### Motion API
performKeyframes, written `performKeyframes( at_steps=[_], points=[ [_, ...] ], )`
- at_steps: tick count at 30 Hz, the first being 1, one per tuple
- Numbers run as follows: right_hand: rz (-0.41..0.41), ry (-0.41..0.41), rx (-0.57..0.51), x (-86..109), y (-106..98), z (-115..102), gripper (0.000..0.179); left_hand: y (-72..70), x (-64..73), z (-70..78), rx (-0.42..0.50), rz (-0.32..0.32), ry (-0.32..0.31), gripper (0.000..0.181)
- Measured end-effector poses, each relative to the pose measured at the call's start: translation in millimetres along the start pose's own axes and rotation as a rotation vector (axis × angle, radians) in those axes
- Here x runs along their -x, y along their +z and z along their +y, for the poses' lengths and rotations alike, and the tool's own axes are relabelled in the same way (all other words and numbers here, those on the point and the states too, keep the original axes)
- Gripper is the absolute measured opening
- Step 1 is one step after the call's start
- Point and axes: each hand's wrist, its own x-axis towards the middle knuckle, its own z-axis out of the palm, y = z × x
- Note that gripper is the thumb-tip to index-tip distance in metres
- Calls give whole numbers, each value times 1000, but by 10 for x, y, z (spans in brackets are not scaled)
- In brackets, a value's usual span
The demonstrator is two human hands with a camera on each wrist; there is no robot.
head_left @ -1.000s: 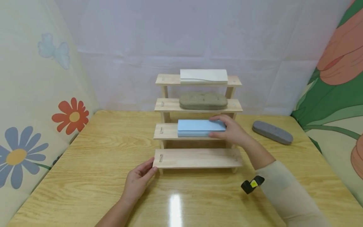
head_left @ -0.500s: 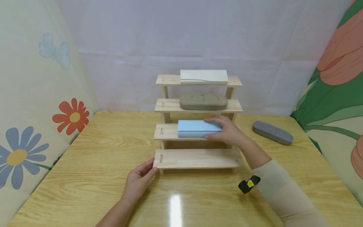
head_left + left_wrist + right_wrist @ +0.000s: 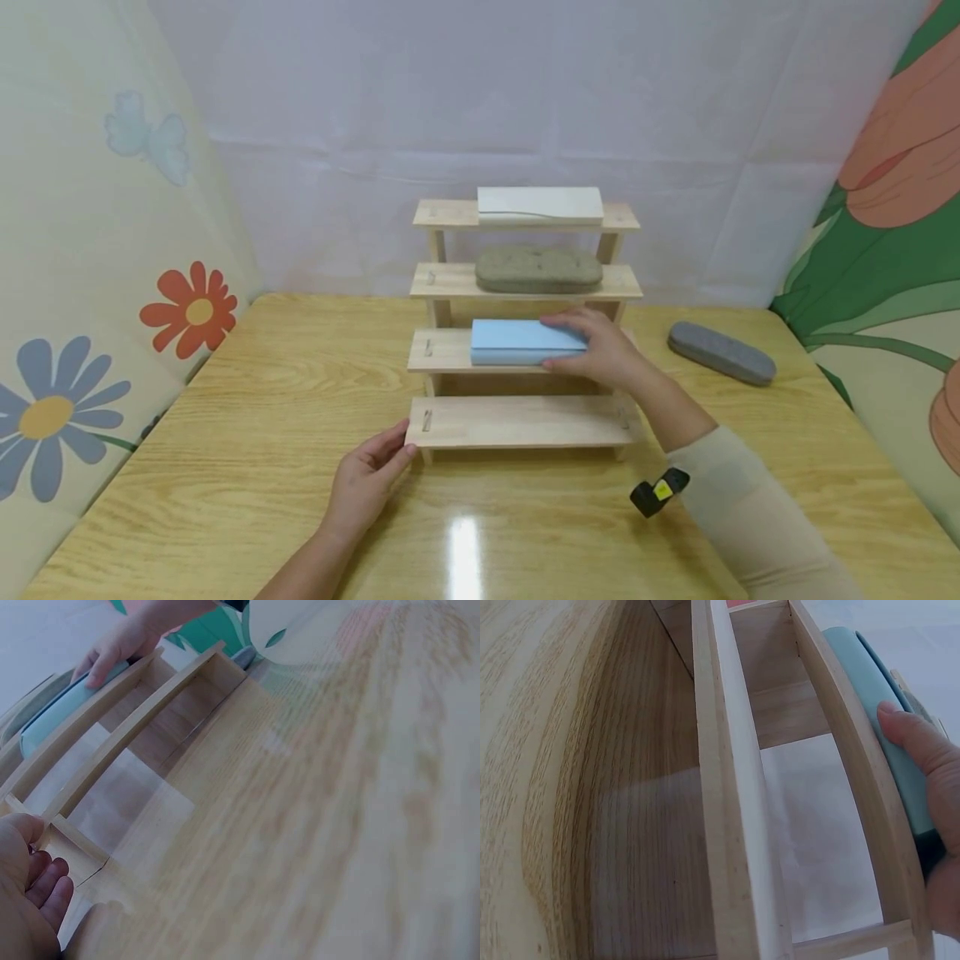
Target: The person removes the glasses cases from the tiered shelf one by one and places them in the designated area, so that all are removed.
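Note:
A four-step wooden display rack stands on the table. My right hand grips the right end of a light blue glasses case, which lies lengthwise on the second step from the bottom. Its thumb is along the front and the fingers reach over the back; in the right wrist view, the thumb presses on the case. My left hand pinches the left end of the bottom step, and in the left wrist view its thumb lies at that corner with the other fingers curled below.
An olive-grey glasses case lies on the third step and a white glasses case on the top one. A dark grey glasses case rests on the table right of the rack. A white cloth hangs behind.
My right hand has slid slightly left along the light blue case, which stays in place on its step. My left hand keeps its hold on the bottom step.

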Motion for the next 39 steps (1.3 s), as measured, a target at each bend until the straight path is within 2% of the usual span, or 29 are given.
performKeyframes(
  at_steps=[11,26,39],
  points=[
    [13,41,-21,50,-36,4,68,-2,-2,-32,-9,-10,23,40],
    [41,20,9,150,-143,70,68,-10,-2,-38,-5,-12,24,41],
    [80,16,-34,259,-256,148,68,-11,-3,-30,-8,-11,30,41]
  ],
)
